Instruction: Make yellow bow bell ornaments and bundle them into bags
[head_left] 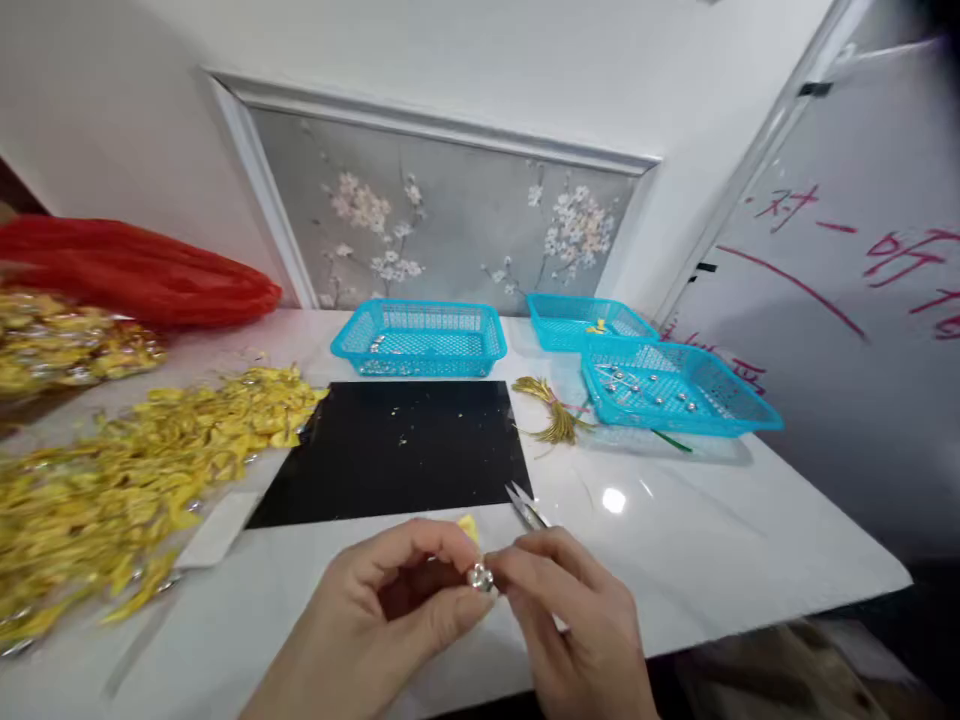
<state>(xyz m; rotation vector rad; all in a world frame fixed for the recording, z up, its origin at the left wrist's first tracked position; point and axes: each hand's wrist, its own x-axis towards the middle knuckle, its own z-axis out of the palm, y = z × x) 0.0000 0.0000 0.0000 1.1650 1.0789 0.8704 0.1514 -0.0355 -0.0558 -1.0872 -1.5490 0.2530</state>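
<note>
Yellow piece partly behind left hand

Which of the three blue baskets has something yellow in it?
The rear-right basket, partly overlapped by the front-right basket. Small yellow material shows inside it; no yellow shows in the front-right basket or the left basket.

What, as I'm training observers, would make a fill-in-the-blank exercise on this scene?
1. The left hand pinches a small ____-colored piece beside the right hand.
2. The large mat is ____ in color.
3. The mesh baskets number ____.
4. The heap touching the mat is mostly ____.

Missing words: silver; black; three; yellow.
</note>
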